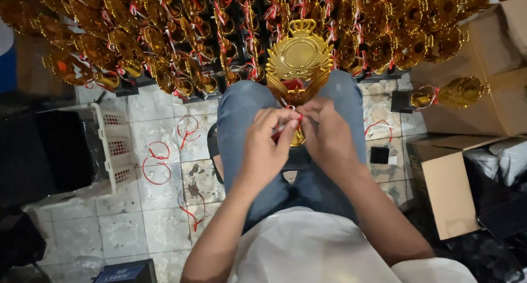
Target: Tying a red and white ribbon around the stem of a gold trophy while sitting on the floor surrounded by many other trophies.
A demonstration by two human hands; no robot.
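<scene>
behind everything, a crowd of finished gold plastic trophies with red-and-white ribbons (181,36) covers the pale cracked tile floor (137,228), with brown cardboard boxes (447,192) to our right and a white slatted plastic basket (112,146) to our left. the gold plastic trophy with a round medallion and crown top (300,58) stands between our knees, on our lap. our left hand (263,151) and right hand (328,134) meet at its stem, each grip pinched shut on a thin red-and-white ribbon (290,121). to tie well, we judge it best to keep both ends taut and snug the knot against the stem. loose red ribbon loops (156,162) lie on the tiles.
</scene>
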